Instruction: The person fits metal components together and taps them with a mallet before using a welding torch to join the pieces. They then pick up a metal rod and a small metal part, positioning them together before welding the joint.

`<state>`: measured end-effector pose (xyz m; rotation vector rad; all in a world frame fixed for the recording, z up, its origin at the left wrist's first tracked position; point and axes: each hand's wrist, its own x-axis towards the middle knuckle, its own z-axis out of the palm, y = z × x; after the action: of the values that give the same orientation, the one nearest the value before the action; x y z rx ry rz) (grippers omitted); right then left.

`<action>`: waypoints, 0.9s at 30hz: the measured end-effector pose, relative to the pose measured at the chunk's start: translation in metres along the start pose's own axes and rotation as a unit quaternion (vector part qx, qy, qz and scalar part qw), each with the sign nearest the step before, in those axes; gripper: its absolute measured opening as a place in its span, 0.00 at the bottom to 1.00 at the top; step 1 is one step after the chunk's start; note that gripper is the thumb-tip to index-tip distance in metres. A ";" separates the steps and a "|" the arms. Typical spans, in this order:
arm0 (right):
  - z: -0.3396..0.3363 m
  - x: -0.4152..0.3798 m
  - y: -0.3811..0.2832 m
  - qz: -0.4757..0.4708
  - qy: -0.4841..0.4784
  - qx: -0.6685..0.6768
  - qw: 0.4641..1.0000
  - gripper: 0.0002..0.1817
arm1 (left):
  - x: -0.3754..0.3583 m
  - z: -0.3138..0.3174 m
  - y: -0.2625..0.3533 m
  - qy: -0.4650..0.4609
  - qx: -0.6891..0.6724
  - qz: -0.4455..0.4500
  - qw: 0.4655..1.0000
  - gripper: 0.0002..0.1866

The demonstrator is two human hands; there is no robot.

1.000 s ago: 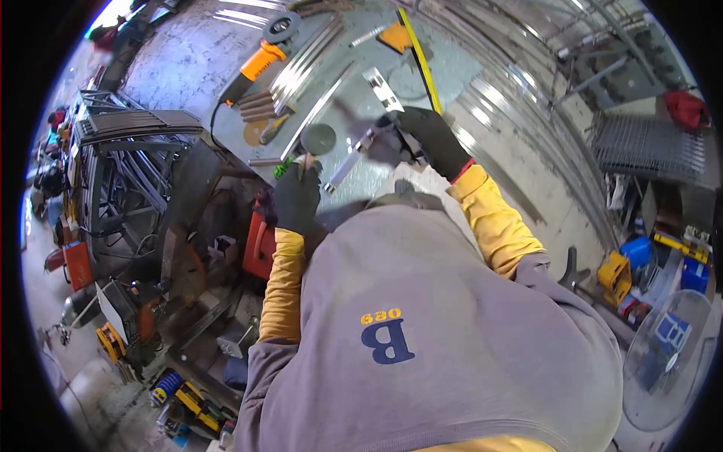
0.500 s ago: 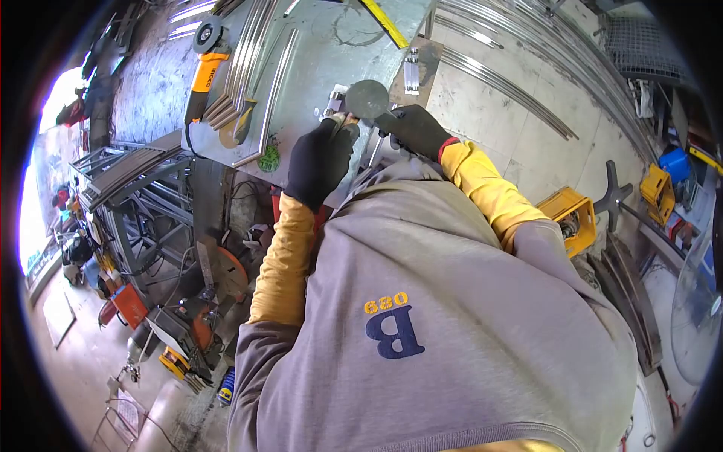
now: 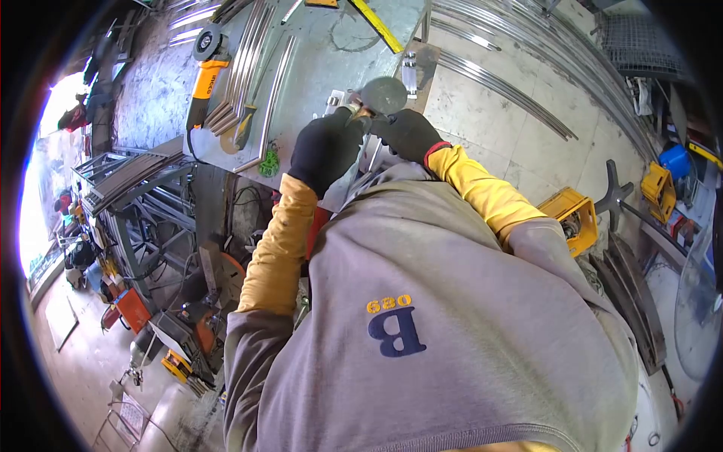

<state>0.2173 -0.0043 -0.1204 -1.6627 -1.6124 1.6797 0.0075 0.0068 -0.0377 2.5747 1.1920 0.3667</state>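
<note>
My left hand point(image 3: 325, 147), in a black glove with a yellow sleeve, is closed around the body of a small grinder. Its grey round disc point(image 3: 384, 94) stands up just past my fingers. My right hand point(image 3: 407, 134), also in a black glove, is closed on the tool right under the disc, touching my left hand. Both hands hover at the near edge of the steel workbench point(image 3: 316, 45). My grey shirt hides the tool's lower part.
An orange angle grinder point(image 3: 205, 68), bundled metal strips point(image 3: 256, 53), a yellow rule point(image 3: 374, 22) and a small metal bracket point(image 3: 409, 71) lie on the bench. Curved metal rails point(image 3: 512, 83) and a yellow crate point(image 3: 572, 215) sit on the floor to the right. A saw point(image 3: 218, 279) stands lower left.
My right hand left the flat metal piece on the bench and came in to meet my left hand at the disc. The disc has risen slightly and shifted right.
</note>
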 end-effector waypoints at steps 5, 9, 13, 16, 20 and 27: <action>-0.004 0.002 -0.001 -0.018 -0.013 -0.024 0.999 0.36 | 0.006 -0.003 0.001 0.011 -0.024 -0.050 0.998 0.06; -0.003 -0.002 -0.005 -0.009 0.013 -0.009 1.000 0.34 | 0.004 -0.004 0.009 0.032 -0.081 -0.085 0.993 0.06; -0.001 0.006 0.002 0.023 -0.013 0.000 1.000 0.35 | -0.010 0.012 0.001 0.026 -0.029 -0.083 0.996 0.05; -0.005 0.001 0.000 0.057 -0.028 0.047 0.997 0.36 | -0.009 -0.017 0.008 0.034 -0.012 -0.070 0.997 0.07; -0.022 -0.010 -0.026 0.051 -0.018 0.236 0.970 0.32 | -0.036 -0.035 -0.011 0.146 0.131 -0.094 0.976 0.06; -0.053 0.029 -0.092 -0.068 -0.143 0.503 0.850 0.70 | -0.115 0.011 -0.054 0.134 0.140 -0.298 0.935 0.11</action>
<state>0.2088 0.0763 -0.0460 -0.7654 -0.6185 2.1755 -0.0990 -0.0498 -0.0800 2.2549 2.1771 0.4382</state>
